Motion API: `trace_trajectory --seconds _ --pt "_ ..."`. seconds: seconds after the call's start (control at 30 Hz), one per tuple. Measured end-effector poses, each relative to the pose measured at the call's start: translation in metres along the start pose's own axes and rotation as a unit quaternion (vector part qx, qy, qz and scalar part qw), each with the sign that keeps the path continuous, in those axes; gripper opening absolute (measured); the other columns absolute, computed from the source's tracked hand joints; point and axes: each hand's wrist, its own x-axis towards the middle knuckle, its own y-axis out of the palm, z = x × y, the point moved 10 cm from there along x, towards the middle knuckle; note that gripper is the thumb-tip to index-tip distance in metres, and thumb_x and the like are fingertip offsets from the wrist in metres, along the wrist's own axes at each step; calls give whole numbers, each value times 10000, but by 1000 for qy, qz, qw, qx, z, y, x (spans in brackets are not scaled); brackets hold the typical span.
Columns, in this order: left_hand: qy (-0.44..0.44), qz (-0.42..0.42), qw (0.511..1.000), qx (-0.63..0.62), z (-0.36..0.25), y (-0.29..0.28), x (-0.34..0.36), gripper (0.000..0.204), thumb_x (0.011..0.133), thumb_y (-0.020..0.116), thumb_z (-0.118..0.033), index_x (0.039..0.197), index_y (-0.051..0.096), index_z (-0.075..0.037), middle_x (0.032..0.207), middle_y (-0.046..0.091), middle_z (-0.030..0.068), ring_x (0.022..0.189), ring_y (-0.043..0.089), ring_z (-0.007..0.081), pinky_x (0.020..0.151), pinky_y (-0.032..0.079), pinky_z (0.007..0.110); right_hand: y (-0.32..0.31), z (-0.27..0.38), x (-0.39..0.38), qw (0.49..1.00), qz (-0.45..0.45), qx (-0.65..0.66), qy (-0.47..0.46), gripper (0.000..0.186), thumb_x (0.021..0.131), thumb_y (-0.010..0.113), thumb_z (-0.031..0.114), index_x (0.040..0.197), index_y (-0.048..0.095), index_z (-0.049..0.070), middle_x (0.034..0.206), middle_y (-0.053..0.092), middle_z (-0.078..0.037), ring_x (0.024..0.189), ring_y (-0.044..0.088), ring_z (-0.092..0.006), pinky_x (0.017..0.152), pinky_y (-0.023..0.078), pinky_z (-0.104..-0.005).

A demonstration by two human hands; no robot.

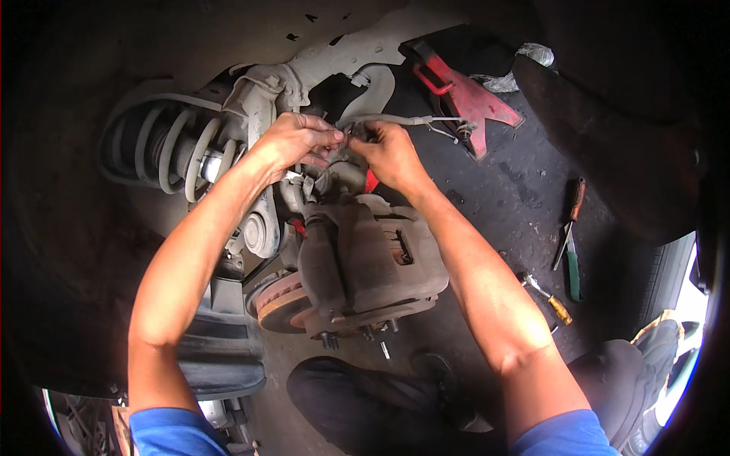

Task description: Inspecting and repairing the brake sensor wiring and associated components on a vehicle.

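Observation:
Above a dusty brake caliper (411,258), my left hand (300,143) and my right hand (389,156) are close together, nearly fingertip to fingertip. The left thumb and fingers are pinched at a small part too hidden to name. My right fingers are curled on a small dark piece that I cannot make out. A thin grey hose or cable (403,120) passes just beyond the right knuckles. Below the caliper is the rusty-edged brake disc (287,308). A coil spring (173,148) stands left of my left wrist.
A red jack stand (475,106) is on the dark floor at the far right. Nearer lie an orange-handled screwdriver (579,201), a green-handled tool (572,273) and a ratchet with a yellow handle (559,309). A tyre (665,277) is at the right edge.

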Motion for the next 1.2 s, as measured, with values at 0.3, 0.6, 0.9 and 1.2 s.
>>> trace_trajectory --seconds 0.3,0.6,0.9,1.2 --pt "177 -61 973 132 -4 1 -4 286 976 837 -153 1159 776 58 1049 797 86 986 716 128 915 569 290 11 -12 6 978 37 202 35 275 1002 784 208 1082 769 -56 939 755 -53 840 631 -111 790 523 -288" --pt "166 10 985 55 -1 12 7 231 1019 798 -225 1088 796 -5 916 763 17 821 642 80 775 521 248 14 -13 1 970 66 227 56 320 1038 764 208 1250 738 -30 1000 759 -47 824 605 -105 780 514 -286" --pt "207 -19 960 185 -6 1 29 427 956 812 -433 1152 811 -53 939 754 19 846 680 122 784 545 299 10 -23 -6 976 193 -17 101 324 1077 708 329 1125 796 21 885 763 -22 760 651 -101 666 525 -283" --pt "173 -92 965 176 1 -7 22 228 890 853 -221 1022 858 -36 857 787 96 789 696 154 732 568 328 -41 -11 -1 452 592 -666 47 438 1115 555 376 1243 773 19 1142 801 -193 888 748 -283 784 594 -462"
